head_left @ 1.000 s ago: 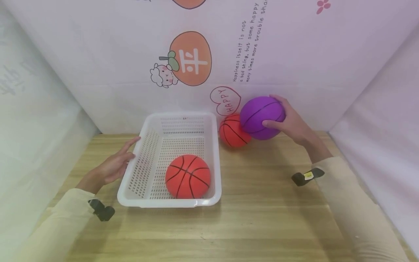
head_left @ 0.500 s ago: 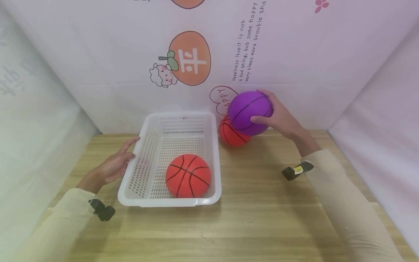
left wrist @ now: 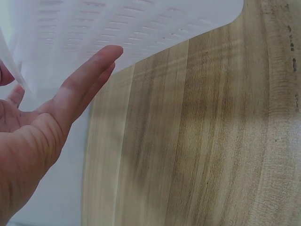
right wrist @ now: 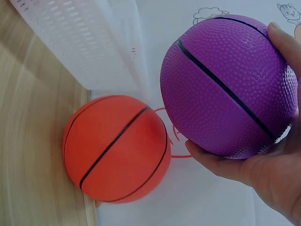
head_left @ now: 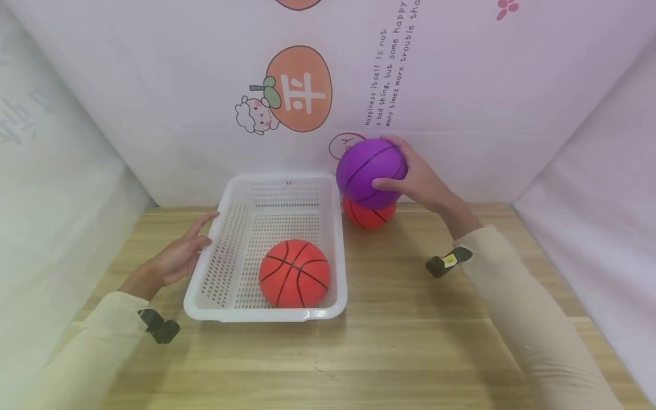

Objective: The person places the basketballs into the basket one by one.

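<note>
My right hand (head_left: pixel 422 179) grips a purple toy basketball (right wrist: pixel 230 89), thumb and fingers spread round its side. The ball is raised, and in the head view it overlaps a red basketball (right wrist: pixel 117 150) that rests on the table by the back wall, hiding its upper part. A white perforated plastic basket (head_left: pixel 340 256) stands to the left of them. Inside it, at the front right, lies another red basketball (head_left: pixel 294 274). My left hand (head_left: pixel 176 259) holds the basket's left rim; in the left wrist view, straight fingers (left wrist: pixel 94 70) lie along the outer wall.
The wooden table (head_left: pixel 389 341) runs up to a white printed cloth (head_left: pixel 461 85) at the back. More white cloth hangs at the left and right sides. A dark wrist camera (head_left: pixel 448 262) sits on each forearm.
My right hand has carried the purple basketball left and slightly up, from beside the red ball to over it, close to the basket's right rim. The left hand and basket stay put.
</note>
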A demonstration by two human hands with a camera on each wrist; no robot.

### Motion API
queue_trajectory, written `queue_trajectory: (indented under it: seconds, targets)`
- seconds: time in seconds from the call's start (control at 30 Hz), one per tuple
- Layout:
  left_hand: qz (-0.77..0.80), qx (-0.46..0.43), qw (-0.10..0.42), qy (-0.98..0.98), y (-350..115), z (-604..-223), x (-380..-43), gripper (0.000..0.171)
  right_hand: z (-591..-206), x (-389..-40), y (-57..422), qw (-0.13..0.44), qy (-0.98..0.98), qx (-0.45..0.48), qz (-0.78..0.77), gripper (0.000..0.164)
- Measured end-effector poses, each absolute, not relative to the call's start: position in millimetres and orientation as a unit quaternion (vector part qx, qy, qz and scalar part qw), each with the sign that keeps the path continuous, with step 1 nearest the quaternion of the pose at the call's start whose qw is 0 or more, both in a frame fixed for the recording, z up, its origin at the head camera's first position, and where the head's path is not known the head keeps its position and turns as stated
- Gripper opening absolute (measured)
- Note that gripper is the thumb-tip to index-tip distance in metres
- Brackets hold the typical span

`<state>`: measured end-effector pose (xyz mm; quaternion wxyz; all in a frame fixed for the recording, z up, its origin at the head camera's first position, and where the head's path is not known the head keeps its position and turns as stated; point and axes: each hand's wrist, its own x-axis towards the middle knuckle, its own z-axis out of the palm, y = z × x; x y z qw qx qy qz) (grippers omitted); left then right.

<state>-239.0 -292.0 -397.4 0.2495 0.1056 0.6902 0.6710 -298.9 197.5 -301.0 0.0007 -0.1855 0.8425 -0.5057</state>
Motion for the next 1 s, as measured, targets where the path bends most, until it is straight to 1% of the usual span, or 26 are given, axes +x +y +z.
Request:
queue_trajectory:
  seconds: [0.63, 0.8, 1.0]
  targets:
    - [0.667, 0.104, 0.247, 0.696, -293, -398, -240, 0.066, -305, -306, 163, 0.006, 0.838, -0.217, -0.501, 0.092]
    - [0.670, 0.108, 0.247, 0.692, -294, -400, -241, 0.066, -308, -309, 152, 0.002, 0.831, -0.235, -0.504, 0.088]
    - [0.671, 0.102, 0.247, 0.692, -294, -399, -241, 0.067, -309, -311, 141, -0.009, 0.840, -0.250, -0.481, 0.088]
